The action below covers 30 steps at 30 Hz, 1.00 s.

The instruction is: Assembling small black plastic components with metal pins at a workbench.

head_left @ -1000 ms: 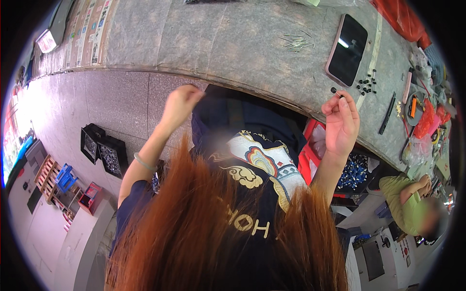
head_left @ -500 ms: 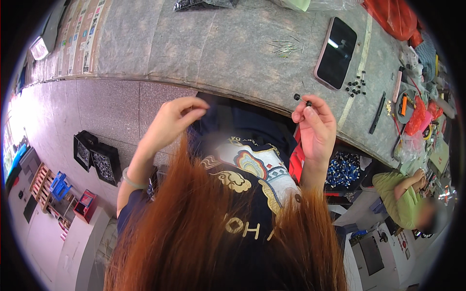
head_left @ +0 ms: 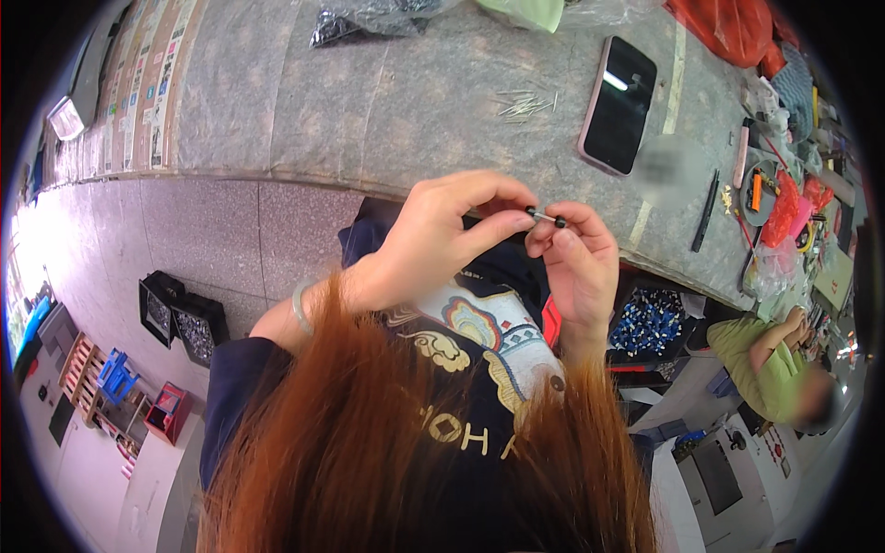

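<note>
A short metal pin with a black knob at each end is held between my two hands, just past the near edge of the worktable. My left hand pinches one black end between thumb and forefinger. My right hand has its fingertips closed around the other end, fingers curled. On the grey table cover beyond lies a loose pile of thin metal pins. To its right rests a phone with a dark screen. Beside the phone, a patch is blurred and its contents cannot be made out.
A black pen-like tool and an orange-handled tool lie at the right among bags. Below the table edge sits a tray of blue and white small parts. Black bins stand on the floor, left. Another person works at right.
My left hand has moved right from beside the table edge and taken hold of one end of the pin. My right hand has shifted slightly down and left with it.
</note>
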### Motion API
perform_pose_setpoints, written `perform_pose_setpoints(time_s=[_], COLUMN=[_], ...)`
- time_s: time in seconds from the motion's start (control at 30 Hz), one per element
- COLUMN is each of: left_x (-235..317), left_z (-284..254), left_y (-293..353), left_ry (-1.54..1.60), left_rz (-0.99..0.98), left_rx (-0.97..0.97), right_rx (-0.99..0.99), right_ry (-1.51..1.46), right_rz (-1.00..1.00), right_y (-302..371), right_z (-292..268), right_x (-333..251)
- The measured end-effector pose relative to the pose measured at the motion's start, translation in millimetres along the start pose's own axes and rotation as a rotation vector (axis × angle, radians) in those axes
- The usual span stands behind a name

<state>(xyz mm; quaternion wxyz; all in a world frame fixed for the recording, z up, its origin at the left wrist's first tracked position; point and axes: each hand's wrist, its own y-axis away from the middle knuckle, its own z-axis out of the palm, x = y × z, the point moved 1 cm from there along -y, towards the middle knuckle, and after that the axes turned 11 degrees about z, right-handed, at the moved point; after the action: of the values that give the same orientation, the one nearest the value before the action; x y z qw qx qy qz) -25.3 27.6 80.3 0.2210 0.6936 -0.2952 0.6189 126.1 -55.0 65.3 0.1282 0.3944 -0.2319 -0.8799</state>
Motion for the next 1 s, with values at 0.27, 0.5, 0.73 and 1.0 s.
perform_pose_setpoints(time_s=[0.27, 0.5, 0.73, 1.0], left_x=[-39.7, -44.1, -56.1, -49.9], left_z=[10.8, 7.4, 12.0, 9.9], left_y=[13.2, -1.5, -10.6, -19.9], left_ry=[0.281, 0.218, 0.162, 0.098], left_rz=[-0.379, -0.332, -0.270, -0.290], left_rx=[-0.014, 0.108, -0.012, -0.112], right_rx=[0.044, 0.018, 0.087, 0.036], right_ry=[0.094, 0.266, 0.191, 0.168], right_rz=[0.315, 0.141, 0.146, 0.163], right_y=[-11.0, -50.9, -47.7, -49.4], right_z=[-3.6, -9.3, -8.1, -11.6], right_x=[13.6, 32.4, 39.1, 39.1])
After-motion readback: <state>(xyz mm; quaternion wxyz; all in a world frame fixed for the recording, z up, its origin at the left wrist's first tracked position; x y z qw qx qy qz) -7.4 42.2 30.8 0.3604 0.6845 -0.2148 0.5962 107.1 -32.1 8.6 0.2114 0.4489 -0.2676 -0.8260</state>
